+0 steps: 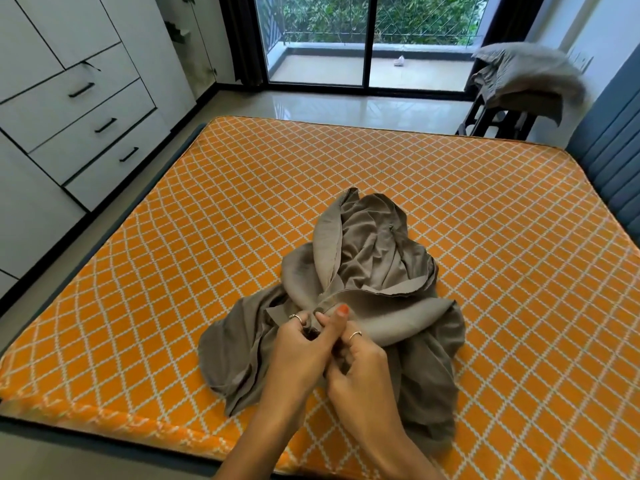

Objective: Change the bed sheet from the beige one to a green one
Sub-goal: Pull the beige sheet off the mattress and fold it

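Left hand (304, 344) and right hand (360, 362) are held close together, fingers curled, both pinching folds of the bunched sheet (374, 271); rings are worn on both hands, thumb nail painted orange. Sheet, grey-beige, is heaped on the near middle of the bare orange diamond-patterned mattress (485, 216); drawers (93, 126) are seen at left, glass door (363, 39) beyond, another crumpled cloth (526, 74) draped over a stand at far right.
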